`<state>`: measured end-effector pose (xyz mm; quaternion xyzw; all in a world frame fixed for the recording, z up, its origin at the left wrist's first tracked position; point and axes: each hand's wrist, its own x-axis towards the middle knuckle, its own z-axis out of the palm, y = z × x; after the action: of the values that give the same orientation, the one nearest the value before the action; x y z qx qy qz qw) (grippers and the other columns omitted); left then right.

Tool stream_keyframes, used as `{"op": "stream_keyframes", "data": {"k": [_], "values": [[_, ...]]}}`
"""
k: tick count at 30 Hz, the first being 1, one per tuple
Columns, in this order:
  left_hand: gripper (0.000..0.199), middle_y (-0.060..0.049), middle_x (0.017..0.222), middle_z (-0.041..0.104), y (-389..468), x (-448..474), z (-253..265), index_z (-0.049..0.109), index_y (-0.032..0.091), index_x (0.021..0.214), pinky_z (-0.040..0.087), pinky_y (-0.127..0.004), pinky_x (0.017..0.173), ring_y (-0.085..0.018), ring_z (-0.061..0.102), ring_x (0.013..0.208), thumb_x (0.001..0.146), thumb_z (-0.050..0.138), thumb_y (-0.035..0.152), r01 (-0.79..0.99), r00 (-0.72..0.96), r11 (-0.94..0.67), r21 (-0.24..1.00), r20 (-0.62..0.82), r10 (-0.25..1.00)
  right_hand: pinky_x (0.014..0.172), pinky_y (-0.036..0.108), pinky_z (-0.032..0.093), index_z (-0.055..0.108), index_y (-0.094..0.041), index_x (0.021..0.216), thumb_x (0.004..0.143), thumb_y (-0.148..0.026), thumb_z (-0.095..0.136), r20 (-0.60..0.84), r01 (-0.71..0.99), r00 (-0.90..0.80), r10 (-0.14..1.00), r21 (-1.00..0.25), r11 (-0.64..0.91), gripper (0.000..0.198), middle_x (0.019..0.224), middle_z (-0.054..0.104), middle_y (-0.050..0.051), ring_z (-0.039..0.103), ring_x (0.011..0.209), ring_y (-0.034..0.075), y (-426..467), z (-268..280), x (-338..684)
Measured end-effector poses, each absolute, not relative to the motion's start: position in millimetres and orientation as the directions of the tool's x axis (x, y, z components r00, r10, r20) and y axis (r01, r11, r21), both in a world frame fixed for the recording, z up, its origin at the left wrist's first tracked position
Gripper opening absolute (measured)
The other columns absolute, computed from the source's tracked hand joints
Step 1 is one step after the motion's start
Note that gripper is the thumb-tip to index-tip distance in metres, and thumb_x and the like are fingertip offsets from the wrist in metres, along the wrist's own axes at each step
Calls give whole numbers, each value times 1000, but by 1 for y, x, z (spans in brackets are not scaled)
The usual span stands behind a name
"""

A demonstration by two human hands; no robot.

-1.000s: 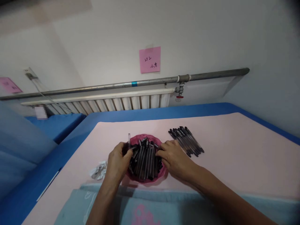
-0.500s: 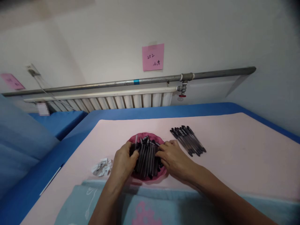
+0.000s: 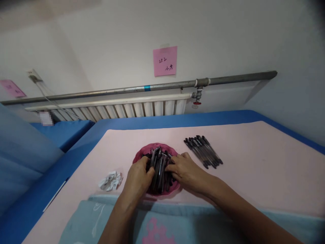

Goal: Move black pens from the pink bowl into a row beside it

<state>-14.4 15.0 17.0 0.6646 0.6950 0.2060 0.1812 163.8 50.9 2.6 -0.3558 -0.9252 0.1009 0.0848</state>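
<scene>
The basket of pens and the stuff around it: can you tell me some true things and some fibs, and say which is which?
1. The left hand and the right hand both reach into the basket. True.
2. Every pen is in the basket. False: a bunch of pens lies to its right.
3. A crumpled white thing lies left of the basket. True.
4. The valve has a green handle. False: the valve handle is red.
5. The hands wear gloves. False: they are bare.
</scene>
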Motion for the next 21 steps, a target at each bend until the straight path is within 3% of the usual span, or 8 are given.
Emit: {"op": "stream_keyframes", "data": {"k": [21], "values": [[7, -2, 70, 60, 17, -15, 16, 52, 18, 74, 31, -25, 57, -14, 53, 64, 73, 45, 20, 852, -66, 49, 521, 14, 998, 66, 33, 24, 64, -23, 83, 79, -11, 44, -26, 694, -719, 695, -90, 715, 23, 85, 60, 6, 49, 69, 17, 50, 10, 154]]}}
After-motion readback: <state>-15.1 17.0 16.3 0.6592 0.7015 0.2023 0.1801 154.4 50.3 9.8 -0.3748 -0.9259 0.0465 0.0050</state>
